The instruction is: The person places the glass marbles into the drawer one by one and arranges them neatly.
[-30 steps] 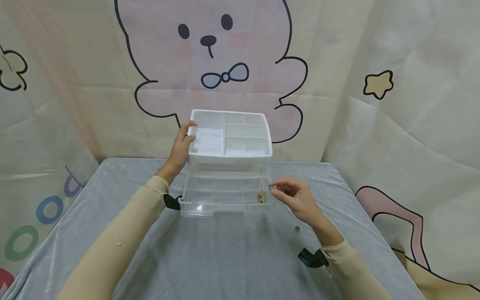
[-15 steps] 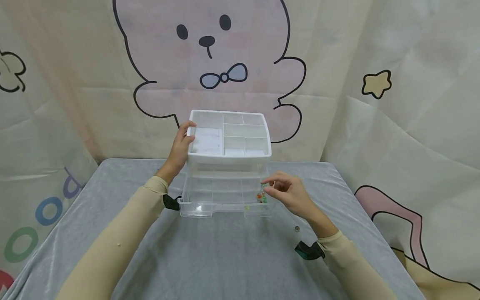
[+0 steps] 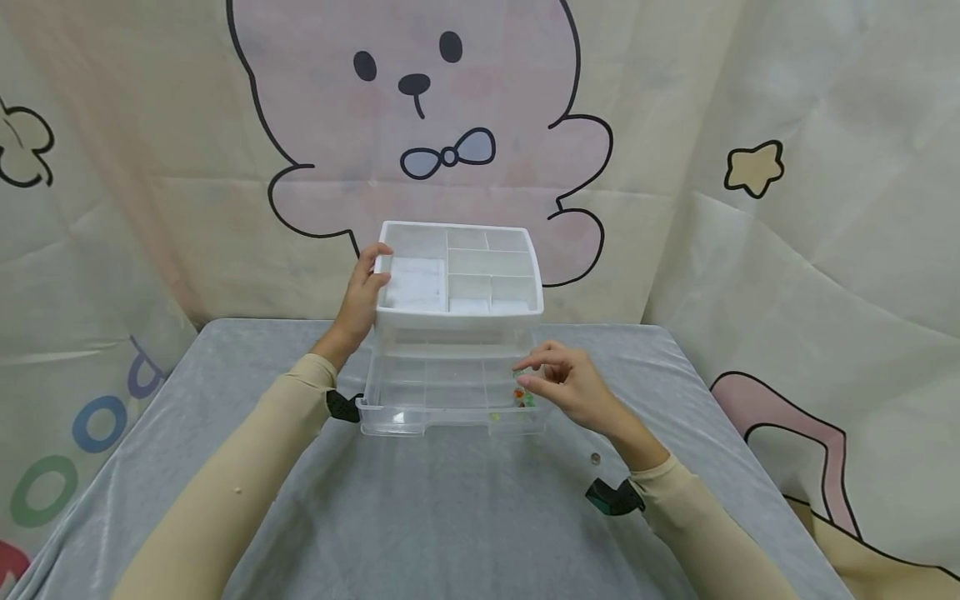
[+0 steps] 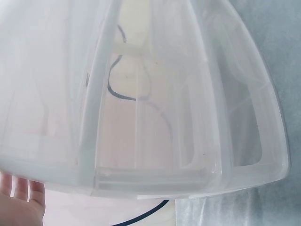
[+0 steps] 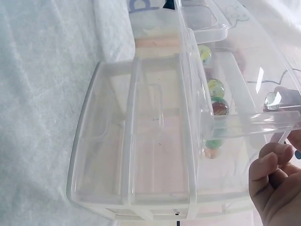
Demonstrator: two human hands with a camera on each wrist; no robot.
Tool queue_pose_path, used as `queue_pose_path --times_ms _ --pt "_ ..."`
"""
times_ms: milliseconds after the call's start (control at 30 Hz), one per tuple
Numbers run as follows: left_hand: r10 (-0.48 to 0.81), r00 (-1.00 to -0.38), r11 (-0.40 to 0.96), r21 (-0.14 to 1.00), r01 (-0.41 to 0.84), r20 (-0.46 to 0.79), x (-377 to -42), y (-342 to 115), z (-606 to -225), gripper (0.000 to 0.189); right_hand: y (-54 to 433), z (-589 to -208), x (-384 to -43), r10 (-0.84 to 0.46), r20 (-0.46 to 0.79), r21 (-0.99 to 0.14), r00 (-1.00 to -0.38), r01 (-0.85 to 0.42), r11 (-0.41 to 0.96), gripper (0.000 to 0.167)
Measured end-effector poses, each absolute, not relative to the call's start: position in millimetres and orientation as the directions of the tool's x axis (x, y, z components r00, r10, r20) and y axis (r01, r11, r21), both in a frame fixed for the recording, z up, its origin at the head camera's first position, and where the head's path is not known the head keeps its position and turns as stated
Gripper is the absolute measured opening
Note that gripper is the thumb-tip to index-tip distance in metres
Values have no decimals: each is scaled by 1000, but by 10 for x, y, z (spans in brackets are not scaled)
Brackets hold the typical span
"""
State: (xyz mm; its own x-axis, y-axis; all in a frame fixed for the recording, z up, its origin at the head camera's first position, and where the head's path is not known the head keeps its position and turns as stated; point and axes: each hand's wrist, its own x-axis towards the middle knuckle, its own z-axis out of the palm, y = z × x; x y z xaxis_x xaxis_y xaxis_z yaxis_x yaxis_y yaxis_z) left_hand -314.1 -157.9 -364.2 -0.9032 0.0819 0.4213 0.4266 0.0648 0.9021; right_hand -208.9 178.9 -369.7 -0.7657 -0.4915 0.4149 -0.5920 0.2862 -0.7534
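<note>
In the head view, a white-topped storage box (image 3: 459, 319) with clear drawers stands on the table, and its top drawer (image 3: 455, 417) is pulled out toward me. My left hand (image 3: 358, 302) grips the left side of the divided top tray, with fingertips over its rim. My right hand (image 3: 573, 392) is over the drawer's right compartment and pinches a clear marble (image 5: 272, 101) between thumb and forefinger. Below the fingers, several orange and green marbles (image 3: 520, 397) lie in that compartment; a red-brown swirled marble (image 5: 219, 107) shows among them in the right wrist view.
One loose marble (image 3: 595, 458) lies on the grey cloth (image 3: 465, 517) to the right, close to my right wrist. Patterned curtains (image 3: 675, 167) stand behind and beside the table. A dark wrist camera (image 3: 615, 497) hangs under my right forearm.
My right hand has moved left with the marble, from beside the drawer's right edge to over its right compartment. The left hand keeps its grip on the box in the same place.
</note>
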Motion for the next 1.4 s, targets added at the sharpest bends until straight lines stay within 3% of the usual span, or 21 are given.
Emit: queue_pose_path --times_ms 833,1400 --pt "68 -907 60 906 419 415 -3133 -1572 -3625 39 1784 -3680 -2078 -517 365 -747 -774 -575 333 14" --pt "65 -905 75 903 424 420 -3137 -1574 -3633 39 1892 -3656 -2091 -492 422 -764 -762 -591 260 18"
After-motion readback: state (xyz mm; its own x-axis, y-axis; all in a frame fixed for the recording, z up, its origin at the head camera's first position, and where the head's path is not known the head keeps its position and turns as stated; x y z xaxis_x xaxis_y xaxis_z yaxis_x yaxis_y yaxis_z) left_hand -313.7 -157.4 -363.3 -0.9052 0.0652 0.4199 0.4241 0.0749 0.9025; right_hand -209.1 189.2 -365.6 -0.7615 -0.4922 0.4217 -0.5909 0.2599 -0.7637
